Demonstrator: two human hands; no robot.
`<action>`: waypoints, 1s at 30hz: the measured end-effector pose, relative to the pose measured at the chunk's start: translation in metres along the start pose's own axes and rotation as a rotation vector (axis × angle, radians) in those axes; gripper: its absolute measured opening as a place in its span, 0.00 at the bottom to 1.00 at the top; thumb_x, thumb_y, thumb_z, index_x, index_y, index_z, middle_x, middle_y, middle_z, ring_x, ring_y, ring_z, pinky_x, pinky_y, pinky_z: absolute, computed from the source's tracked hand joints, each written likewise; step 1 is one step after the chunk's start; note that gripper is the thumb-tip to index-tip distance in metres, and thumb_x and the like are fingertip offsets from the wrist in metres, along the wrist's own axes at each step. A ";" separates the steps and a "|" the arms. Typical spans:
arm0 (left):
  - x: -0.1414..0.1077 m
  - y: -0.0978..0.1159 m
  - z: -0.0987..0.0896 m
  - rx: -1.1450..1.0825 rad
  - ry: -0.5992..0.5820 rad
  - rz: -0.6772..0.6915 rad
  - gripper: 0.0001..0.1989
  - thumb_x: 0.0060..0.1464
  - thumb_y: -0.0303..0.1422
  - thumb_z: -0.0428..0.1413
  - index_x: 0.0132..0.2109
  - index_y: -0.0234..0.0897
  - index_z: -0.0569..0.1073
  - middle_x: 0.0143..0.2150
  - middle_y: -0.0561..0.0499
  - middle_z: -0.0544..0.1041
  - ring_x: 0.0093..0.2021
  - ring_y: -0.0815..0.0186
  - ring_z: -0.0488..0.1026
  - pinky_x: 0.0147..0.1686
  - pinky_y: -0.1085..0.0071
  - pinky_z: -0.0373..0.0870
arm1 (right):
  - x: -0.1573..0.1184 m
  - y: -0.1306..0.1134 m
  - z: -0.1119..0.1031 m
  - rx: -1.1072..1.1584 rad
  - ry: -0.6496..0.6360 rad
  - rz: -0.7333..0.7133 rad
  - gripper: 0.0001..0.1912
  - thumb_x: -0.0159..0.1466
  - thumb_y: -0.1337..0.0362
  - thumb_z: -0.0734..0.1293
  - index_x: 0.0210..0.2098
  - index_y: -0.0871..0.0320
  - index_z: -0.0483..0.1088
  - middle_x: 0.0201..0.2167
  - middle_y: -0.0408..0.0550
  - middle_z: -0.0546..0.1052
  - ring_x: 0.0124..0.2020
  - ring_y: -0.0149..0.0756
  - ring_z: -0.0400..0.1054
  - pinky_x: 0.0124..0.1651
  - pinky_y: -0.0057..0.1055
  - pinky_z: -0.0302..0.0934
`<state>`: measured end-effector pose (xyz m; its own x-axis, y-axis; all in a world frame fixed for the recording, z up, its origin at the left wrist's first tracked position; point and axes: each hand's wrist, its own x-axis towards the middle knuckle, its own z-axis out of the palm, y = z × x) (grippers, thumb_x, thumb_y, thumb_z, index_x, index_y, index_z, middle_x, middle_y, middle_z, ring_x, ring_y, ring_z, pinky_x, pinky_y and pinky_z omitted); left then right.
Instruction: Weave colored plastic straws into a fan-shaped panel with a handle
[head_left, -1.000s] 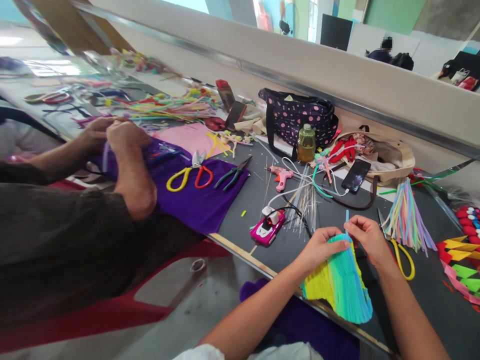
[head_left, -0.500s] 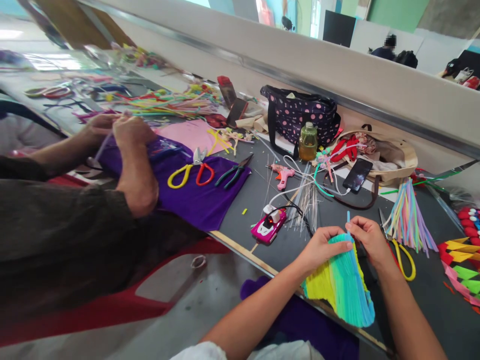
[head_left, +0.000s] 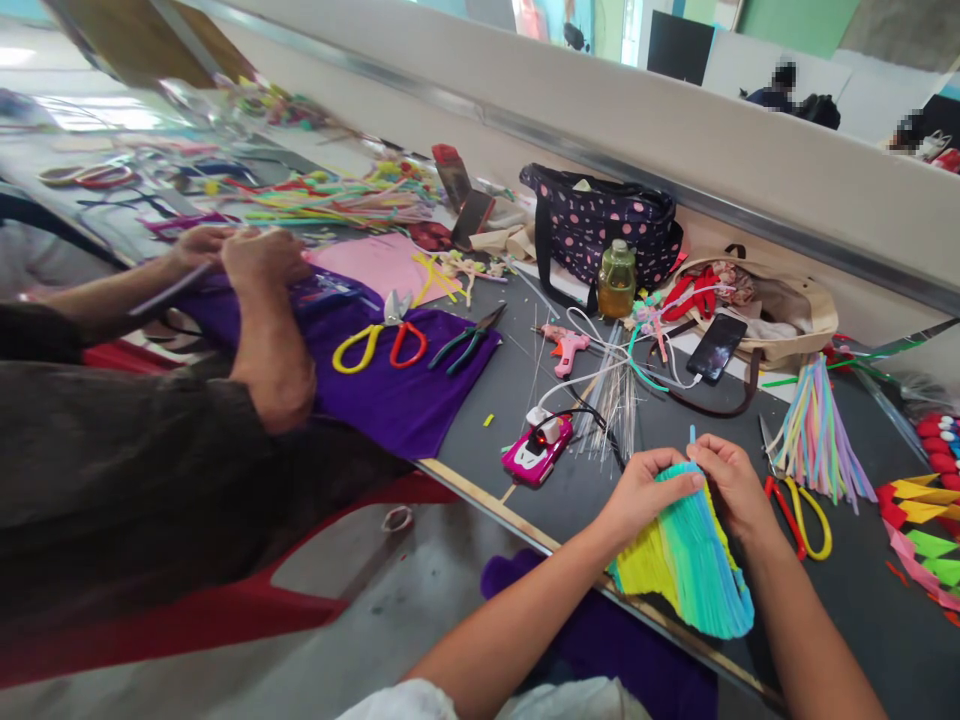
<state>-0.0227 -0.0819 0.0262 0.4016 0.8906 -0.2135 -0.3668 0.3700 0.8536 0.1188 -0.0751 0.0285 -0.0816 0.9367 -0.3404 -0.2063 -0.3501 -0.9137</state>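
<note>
Yellow-blue strip bundle [head_left: 709,570], pinched in both closed hands [head_left: 639,490] (blue stem [head_left: 693,435] poking up), scissors [head_left: 785,512] near the right

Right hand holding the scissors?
No: the right hand pinches a blue strip, and the nearest scissors lie beside it on the table.

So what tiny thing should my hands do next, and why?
Maybe your right hand could bend the blue tip down: it pokes up above the top edge of the blue-and-yellow fuzzy piece, your right grip is pinched close to it, and your left hand holds the piece.
</note>
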 end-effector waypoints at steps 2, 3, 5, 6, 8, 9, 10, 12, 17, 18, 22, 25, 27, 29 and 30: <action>0.000 0.000 0.000 0.012 0.016 -0.002 0.17 0.39 0.40 0.68 0.26 0.32 0.71 0.22 0.53 0.73 0.23 0.71 0.67 0.25 0.75 0.63 | 0.000 0.001 0.001 0.013 -0.006 0.004 0.17 0.52 0.53 0.74 0.25 0.56 0.64 0.16 0.34 0.64 0.16 0.24 0.52 0.21 0.24 0.50; 0.000 0.001 -0.001 0.012 0.019 -0.007 0.17 0.39 0.40 0.68 0.26 0.32 0.72 0.22 0.53 0.72 0.22 0.71 0.67 0.25 0.75 0.62 | 0.000 0.001 0.002 0.009 -0.004 -0.002 0.17 0.53 0.53 0.73 0.26 0.56 0.64 0.17 0.34 0.64 0.16 0.24 0.53 0.21 0.24 0.50; 0.000 0.002 -0.002 -0.006 0.016 -0.019 0.17 0.39 0.40 0.68 0.25 0.32 0.72 0.21 0.53 0.72 0.22 0.72 0.67 0.24 0.75 0.63 | -0.002 0.000 0.002 -0.031 0.020 -0.066 0.15 0.54 0.53 0.73 0.31 0.55 0.66 0.19 0.34 0.65 0.17 0.25 0.54 0.21 0.24 0.50; 0.000 0.003 -0.002 -0.019 0.011 -0.027 0.17 0.39 0.40 0.68 0.25 0.32 0.72 0.21 0.54 0.72 0.21 0.72 0.66 0.24 0.75 0.63 | -0.003 -0.002 0.001 -0.075 0.045 -0.132 0.14 0.56 0.54 0.72 0.34 0.54 0.68 0.20 0.35 0.66 0.18 0.26 0.56 0.21 0.24 0.51; 0.000 0.005 -0.003 -0.042 0.000 -0.042 0.17 0.38 0.40 0.68 0.25 0.32 0.72 0.21 0.54 0.72 0.21 0.72 0.66 0.23 0.75 0.63 | -0.006 -0.006 -0.002 -0.221 0.097 -0.318 0.12 0.59 0.56 0.70 0.40 0.53 0.70 0.25 0.38 0.68 0.22 0.28 0.60 0.24 0.25 0.54; 0.000 0.007 -0.004 -0.051 -0.006 -0.050 0.17 0.38 0.40 0.68 0.25 0.32 0.72 0.21 0.54 0.72 0.21 0.72 0.67 0.23 0.75 0.64 | -0.008 -0.009 -0.003 -0.315 0.106 -0.419 0.11 0.61 0.58 0.69 0.42 0.52 0.72 0.29 0.40 0.70 0.25 0.29 0.62 0.26 0.26 0.56; 0.000 0.008 -0.004 -0.056 -0.012 -0.056 0.17 0.38 0.40 0.68 0.25 0.32 0.72 0.20 0.54 0.72 0.20 0.72 0.66 0.23 0.75 0.64 | -0.010 -0.012 -0.005 -0.412 0.096 -0.513 0.10 0.62 0.59 0.67 0.43 0.52 0.73 0.33 0.43 0.71 0.29 0.30 0.64 0.30 0.27 0.59; 0.000 0.009 -0.005 -0.056 -0.024 -0.062 0.17 0.38 0.40 0.68 0.25 0.32 0.72 0.20 0.55 0.71 0.20 0.73 0.66 0.23 0.75 0.63 | -0.013 -0.018 -0.009 -0.580 0.033 -0.651 0.10 0.65 0.62 0.65 0.44 0.50 0.75 0.39 0.46 0.71 0.38 0.34 0.67 0.39 0.31 0.62; -0.002 0.010 -0.005 -0.055 -0.055 -0.054 0.18 0.37 0.40 0.69 0.25 0.32 0.71 0.20 0.55 0.70 0.20 0.74 0.64 0.23 0.76 0.61 | -0.012 -0.021 -0.014 -0.791 -0.031 -0.752 0.11 0.65 0.65 0.64 0.43 0.49 0.76 0.42 0.48 0.70 0.45 0.38 0.67 0.42 0.33 0.64; -0.002 0.010 -0.005 -0.057 -0.060 -0.047 0.18 0.37 0.40 0.69 0.25 0.32 0.71 0.20 0.55 0.70 0.20 0.74 0.64 0.23 0.76 0.61 | -0.012 -0.021 -0.013 -0.813 -0.020 -0.752 0.10 0.65 0.64 0.64 0.42 0.49 0.76 0.42 0.48 0.70 0.44 0.38 0.67 0.42 0.33 0.64; -0.004 0.012 -0.007 -0.055 -0.062 -0.019 0.17 0.37 0.39 0.69 0.26 0.32 0.72 0.21 0.55 0.71 0.22 0.73 0.65 0.25 0.75 0.62 | -0.014 -0.021 -0.010 -0.861 -0.011 -0.716 0.10 0.66 0.63 0.62 0.38 0.51 0.76 0.37 0.48 0.73 0.41 0.39 0.69 0.43 0.35 0.63; -0.003 0.012 -0.010 -0.045 -0.035 -0.013 0.18 0.37 0.39 0.69 0.26 0.33 0.71 0.22 0.54 0.72 0.22 0.72 0.67 0.25 0.75 0.64 | -0.017 -0.023 -0.008 -0.857 -0.043 -0.639 0.10 0.66 0.61 0.62 0.35 0.52 0.76 0.32 0.48 0.75 0.37 0.39 0.69 0.41 0.34 0.62; -0.002 0.012 -0.012 -0.038 -0.029 -0.006 0.17 0.38 0.39 0.69 0.27 0.33 0.71 0.22 0.54 0.72 0.22 0.71 0.67 0.25 0.75 0.64 | -0.018 -0.023 -0.008 -0.796 -0.054 -0.544 0.09 0.64 0.60 0.64 0.33 0.53 0.76 0.31 0.47 0.76 0.35 0.38 0.69 0.40 0.34 0.61; -0.002 0.011 -0.012 -0.024 -0.020 0.009 0.17 0.38 0.40 0.68 0.27 0.33 0.71 0.22 0.54 0.71 0.22 0.72 0.67 0.25 0.75 0.65 | -0.017 -0.022 -0.008 -0.675 -0.047 -0.411 0.07 0.61 0.59 0.67 0.32 0.55 0.75 0.28 0.45 0.76 0.32 0.36 0.68 0.36 0.31 0.61; -0.001 0.010 -0.012 -0.013 -0.011 0.019 0.17 0.38 0.40 0.68 0.27 0.33 0.71 0.22 0.55 0.71 0.22 0.72 0.67 0.25 0.75 0.65 | -0.017 -0.021 -0.008 -0.606 -0.041 -0.344 0.07 0.59 0.58 0.68 0.31 0.55 0.75 0.26 0.44 0.75 0.29 0.34 0.67 0.33 0.30 0.60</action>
<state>-0.0374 -0.0759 0.0295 0.4036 0.8945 -0.1924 -0.3853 0.3569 0.8510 0.1323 -0.0837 0.0519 -0.1487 0.9888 -0.0118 0.3526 0.0419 -0.9348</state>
